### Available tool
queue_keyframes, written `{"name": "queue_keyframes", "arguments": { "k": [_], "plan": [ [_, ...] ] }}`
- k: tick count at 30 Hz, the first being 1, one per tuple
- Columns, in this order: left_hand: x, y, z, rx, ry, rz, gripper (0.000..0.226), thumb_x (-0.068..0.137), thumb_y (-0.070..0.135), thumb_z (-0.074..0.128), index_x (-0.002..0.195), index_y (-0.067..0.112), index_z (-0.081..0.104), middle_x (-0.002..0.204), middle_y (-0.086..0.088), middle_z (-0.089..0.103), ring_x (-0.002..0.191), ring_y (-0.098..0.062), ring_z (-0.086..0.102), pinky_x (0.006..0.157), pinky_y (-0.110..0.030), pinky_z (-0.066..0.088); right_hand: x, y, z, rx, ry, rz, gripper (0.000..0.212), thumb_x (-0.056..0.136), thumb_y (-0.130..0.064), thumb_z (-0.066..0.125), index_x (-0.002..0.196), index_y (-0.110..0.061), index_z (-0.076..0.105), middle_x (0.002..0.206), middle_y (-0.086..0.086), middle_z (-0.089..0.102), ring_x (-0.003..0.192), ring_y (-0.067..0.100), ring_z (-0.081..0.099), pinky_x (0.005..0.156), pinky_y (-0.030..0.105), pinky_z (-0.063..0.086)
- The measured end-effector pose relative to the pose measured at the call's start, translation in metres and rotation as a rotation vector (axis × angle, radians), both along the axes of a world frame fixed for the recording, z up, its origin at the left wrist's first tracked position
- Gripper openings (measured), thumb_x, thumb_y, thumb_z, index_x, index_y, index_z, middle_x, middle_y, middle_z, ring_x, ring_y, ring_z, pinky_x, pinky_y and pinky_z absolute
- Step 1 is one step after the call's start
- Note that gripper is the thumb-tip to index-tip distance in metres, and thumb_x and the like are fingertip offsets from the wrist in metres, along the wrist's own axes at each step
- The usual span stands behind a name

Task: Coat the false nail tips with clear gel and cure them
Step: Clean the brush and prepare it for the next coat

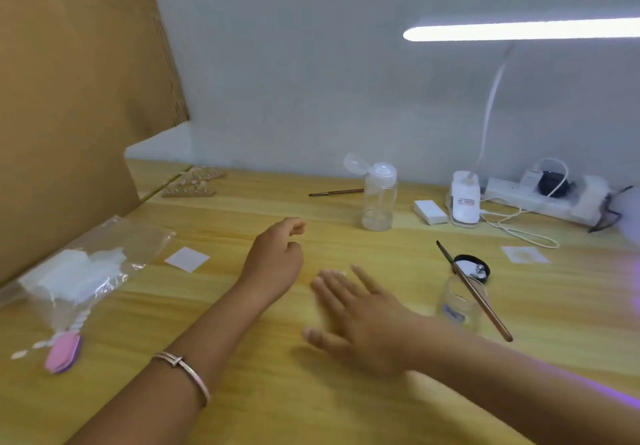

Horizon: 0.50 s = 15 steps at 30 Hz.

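My left hand hovers over the middle of the wooden table, fingers loosely curled and holding nothing. My right hand is blurred just to its right, fingers spread flat above the table. A small clear gel jar stands right of my right hand with a long brush lying across its mouth; its black lid lies behind it. Two strips of false nail tips sit at the far left by the cardboard.
A clear pump bottle with its cap flipped open stands at the back, a second brush beside it. A lamp base, white block and power strip sit back right. A plastic bag and pink files lie left.
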<state>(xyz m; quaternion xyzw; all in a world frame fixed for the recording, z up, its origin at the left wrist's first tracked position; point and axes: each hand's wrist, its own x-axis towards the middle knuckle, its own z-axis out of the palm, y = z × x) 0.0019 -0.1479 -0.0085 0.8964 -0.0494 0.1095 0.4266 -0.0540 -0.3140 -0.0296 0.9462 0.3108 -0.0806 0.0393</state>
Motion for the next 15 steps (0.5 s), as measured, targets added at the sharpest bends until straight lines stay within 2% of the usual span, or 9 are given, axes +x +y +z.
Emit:
{"name": "queue_keyframes", "arguments": {
  "k": [2, 4, 6, 8, 9, 10, 12, 14, 15],
  "plan": [
    [0.002, -0.001, 0.003, -0.014, -0.036, 0.009, 0.048, 0.091, -0.002, 0.042, 0.132, 0.017, 0.057, 0.132, 0.002, 0.060, 0.124, -0.012, 0.052, 0.096, -0.021, 0.037, 0.033, -0.011, 0.018, -0.047, 0.010, -0.304, 0.085, 0.098, -0.066, 0.009, 0.157, -0.007, -0.009, 0.166, 0.011, -0.012, 0.153, 0.019, -0.014, 0.121, 0.041, -0.016],
    [0.003, -0.002, 0.006, -0.045, -0.062, 0.016, 0.047, 0.090, -0.002, 0.041, 0.129, 0.018, 0.059, 0.129, 0.003, 0.062, 0.121, -0.011, 0.053, 0.093, -0.021, 0.037, 0.041, 0.003, 0.027, -0.011, 0.026, -0.389, 0.085, 0.100, -0.064, 0.010, 0.156, -0.002, -0.007, 0.165, 0.016, -0.009, 0.153, 0.024, -0.011, 0.123, 0.042, -0.011],
    [0.005, 0.000, 0.007, -0.075, -0.068, 0.017, 0.047, 0.090, -0.002, 0.041, 0.127, 0.020, 0.061, 0.127, 0.004, 0.062, 0.115, -0.008, 0.055, 0.085, -0.017, 0.040, 0.010, 0.030, 0.010, 0.077, -0.005, -0.172, 0.081, 0.102, -0.059, 0.007, 0.156, 0.001, 0.009, 0.165, 0.020, 0.007, 0.154, 0.026, 0.003, 0.125, 0.040, -0.004],
    [0.006, 0.005, 0.006, -0.081, -0.059, 0.015, 0.047, 0.091, -0.002, 0.040, 0.126, 0.022, 0.061, 0.126, 0.007, 0.062, 0.100, 0.001, 0.057, 0.073, -0.008, 0.039, -0.044, 0.042, -0.013, 0.093, -0.156, 0.089, 0.069, 0.106, -0.044, 0.005, 0.145, -0.006, 0.047, 0.149, 0.012, 0.049, 0.142, 0.019, 0.042, 0.120, 0.034, 0.027],
    [0.006, 0.008, 0.005, -0.076, -0.051, 0.013, 0.047, 0.091, -0.001, 0.040, 0.126, 0.023, 0.061, 0.126, 0.008, 0.062, 0.091, 0.007, 0.056, 0.068, -0.005, 0.039, -0.061, 0.033, -0.022, 0.118, -0.159, 0.137, 0.062, 0.108, -0.035, 0.007, 0.137, -0.014, 0.057, 0.138, 0.003, 0.061, 0.130, 0.013, 0.055, 0.112, 0.030, 0.039],
    [0.004, 0.011, 0.003, -0.071, -0.040, 0.007, 0.047, 0.092, 0.000, 0.040, 0.126, 0.024, 0.061, 0.126, 0.010, 0.061, 0.086, 0.011, 0.055, 0.066, -0.004, 0.039, -0.073, 0.019, -0.026, 0.116, -0.155, 0.159, 0.058, 0.108, -0.031, 0.009, 0.133, -0.018, 0.059, 0.133, -0.002, 0.065, 0.125, 0.010, 0.059, 0.108, 0.027, 0.043],
    [0.000, 0.016, -0.001, -0.070, -0.022, -0.007, 0.046, 0.092, 0.000, 0.041, 0.126, 0.024, 0.061, 0.125, 0.010, 0.061, 0.094, 0.008, 0.056, 0.071, -0.009, 0.040, -0.072, -0.008, -0.013, 0.036, -0.194, 0.078, 0.067, 0.106, -0.045, 0.006, 0.140, -0.014, 0.055, 0.142, 0.004, 0.057, 0.134, 0.014, 0.050, 0.115, 0.030, 0.031],
    [-0.004, 0.017, -0.003, -0.084, -0.009, -0.011, 0.045, 0.092, 0.000, 0.041, 0.125, 0.023, 0.062, 0.124, 0.008, 0.062, 0.111, -0.004, 0.056, 0.083, -0.018, 0.041, -0.042, -0.028, 0.003, 0.041, -0.185, -0.099, 0.078, 0.101, -0.059, 0.005, 0.157, -0.006, 0.021, 0.164, 0.014, 0.018, 0.153, 0.019, 0.012, 0.124, 0.033, -0.004],
    [-0.004, 0.015, -0.004, -0.093, -0.006, -0.007, 0.045, 0.092, -0.001, 0.041, 0.124, 0.023, 0.063, 0.123, 0.007, 0.063, 0.114, -0.006, 0.055, 0.086, -0.021, 0.041, -0.024, -0.033, 0.012, 0.011, -0.061, -0.218, 0.081, 0.100, -0.062, 0.008, 0.158, -0.006, 0.002, 0.166, 0.013, -0.002, 0.153, 0.019, -0.006, 0.122, 0.033, -0.015]
  ]
}}
